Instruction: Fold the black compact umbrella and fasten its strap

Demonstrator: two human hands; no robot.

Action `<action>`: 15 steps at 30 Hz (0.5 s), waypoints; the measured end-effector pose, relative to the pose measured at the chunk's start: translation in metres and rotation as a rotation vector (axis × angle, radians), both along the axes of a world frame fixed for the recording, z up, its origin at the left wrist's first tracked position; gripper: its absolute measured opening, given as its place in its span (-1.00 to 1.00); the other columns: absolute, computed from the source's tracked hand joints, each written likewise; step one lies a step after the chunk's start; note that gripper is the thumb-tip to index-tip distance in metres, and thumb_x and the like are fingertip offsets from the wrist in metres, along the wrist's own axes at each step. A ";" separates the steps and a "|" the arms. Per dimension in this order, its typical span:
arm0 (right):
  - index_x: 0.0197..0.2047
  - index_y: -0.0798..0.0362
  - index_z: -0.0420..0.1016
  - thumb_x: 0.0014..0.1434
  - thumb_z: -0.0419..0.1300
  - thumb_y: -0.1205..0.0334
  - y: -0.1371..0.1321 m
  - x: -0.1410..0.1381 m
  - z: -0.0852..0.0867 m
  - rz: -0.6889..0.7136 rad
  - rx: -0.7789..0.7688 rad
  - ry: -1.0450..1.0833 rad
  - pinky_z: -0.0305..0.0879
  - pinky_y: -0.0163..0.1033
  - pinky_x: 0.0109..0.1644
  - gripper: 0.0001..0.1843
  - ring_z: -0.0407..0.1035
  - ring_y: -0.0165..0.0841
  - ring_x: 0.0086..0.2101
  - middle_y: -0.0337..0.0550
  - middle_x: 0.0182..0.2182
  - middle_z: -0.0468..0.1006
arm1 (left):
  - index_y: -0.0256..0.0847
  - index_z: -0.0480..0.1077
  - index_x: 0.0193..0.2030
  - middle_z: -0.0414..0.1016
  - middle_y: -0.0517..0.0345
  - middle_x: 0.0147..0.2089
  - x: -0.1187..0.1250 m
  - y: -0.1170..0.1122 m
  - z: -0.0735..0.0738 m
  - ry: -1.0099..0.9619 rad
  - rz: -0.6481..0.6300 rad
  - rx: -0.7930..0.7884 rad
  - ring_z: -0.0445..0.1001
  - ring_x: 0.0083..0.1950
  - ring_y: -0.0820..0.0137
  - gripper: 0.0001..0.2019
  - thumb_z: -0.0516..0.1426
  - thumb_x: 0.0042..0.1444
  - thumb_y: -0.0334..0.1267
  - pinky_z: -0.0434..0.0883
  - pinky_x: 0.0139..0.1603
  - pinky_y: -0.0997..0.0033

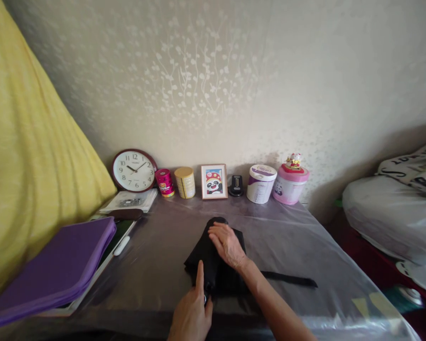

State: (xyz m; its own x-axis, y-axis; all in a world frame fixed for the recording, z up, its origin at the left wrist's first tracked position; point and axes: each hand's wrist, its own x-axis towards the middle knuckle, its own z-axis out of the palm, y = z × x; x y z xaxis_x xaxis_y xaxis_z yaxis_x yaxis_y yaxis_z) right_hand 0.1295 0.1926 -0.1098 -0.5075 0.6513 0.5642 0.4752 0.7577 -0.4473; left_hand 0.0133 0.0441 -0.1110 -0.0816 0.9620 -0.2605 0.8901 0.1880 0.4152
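Observation:
A black folded cloth piece (199,251) with a long narrow strap (291,278) lies on the table in front of me. The strap runs out to the right past my right forearm. My right hand (227,244) rests flat on the upper part of the cloth, fingers together and stretched out. At the cloth's near left edge is my left hand (193,308), its index finger extended over the fabric and its thumb apart. A small shiny round piece shows between that finger and thumb; I cannot tell what it is. The left hand's other fingers are mostly hidden.
A clear plastic cover lies over the table (156,265). Along the wall stand a clock (135,170), a pink tin (164,183), a yellow-lidded can (185,183), a panda picture frame (214,182) and tubs (261,184). A purple folder (60,265) lies left; plastic-wrapped bundles (386,213) sit right.

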 end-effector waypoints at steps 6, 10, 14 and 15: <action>-0.07 0.01 0.42 0.18 -0.02 0.28 0.008 -0.009 -0.009 -0.146 -0.099 -0.019 -0.10 -0.01 0.19 -0.71 0.13 -0.29 0.10 -0.10 0.00 0.40 | -0.29 -0.49 0.29 0.49 0.03 -0.18 0.000 -0.001 -0.001 0.006 0.013 0.015 0.47 -0.22 0.39 -0.30 -0.10 0.14 -0.28 0.23 -0.27 0.50; -0.19 0.04 0.48 0.03 0.09 0.30 0.032 0.013 -0.014 -0.291 -0.354 0.330 0.00 -0.08 0.15 -0.75 0.24 -0.28 0.01 -0.08 -0.05 0.43 | -0.29 -0.42 0.30 0.48 0.02 -0.17 -0.007 0.000 -0.003 -0.068 0.043 0.017 0.46 -0.19 0.41 -0.31 -0.08 0.12 -0.27 0.26 -0.26 0.53; -0.33 0.02 0.49 -0.03 0.08 0.17 0.029 0.054 -0.022 -0.351 -0.499 0.529 0.20 -0.08 -0.01 -0.78 0.37 -0.27 -0.21 -0.15 -0.30 0.54 | -0.15 -0.43 0.29 0.44 0.07 -0.19 -0.014 -0.001 0.003 -0.337 0.115 -0.063 0.38 -0.62 0.55 -0.34 -0.12 0.12 -0.27 0.24 -0.59 0.56; -0.34 0.04 0.49 -0.05 0.08 0.14 0.027 0.065 -0.024 -0.363 -0.524 0.574 0.23 -0.09 -0.06 -0.76 0.38 -0.27 -0.23 -0.14 -0.33 0.54 | -0.11 -0.42 0.28 0.43 0.10 -0.22 -0.014 -0.002 0.007 -0.419 0.128 -0.071 0.31 -0.69 0.59 -0.35 -0.13 0.11 -0.27 0.21 -0.67 0.58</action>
State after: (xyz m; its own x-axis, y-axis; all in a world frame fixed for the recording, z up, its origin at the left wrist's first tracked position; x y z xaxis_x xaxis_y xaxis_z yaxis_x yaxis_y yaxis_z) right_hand 0.1947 0.2192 -0.1333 0.0546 0.9665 0.2506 0.2412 0.2308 -0.9426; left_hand -0.0010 0.0417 -0.1041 -0.0722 0.9295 -0.3618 0.6157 0.3269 0.7169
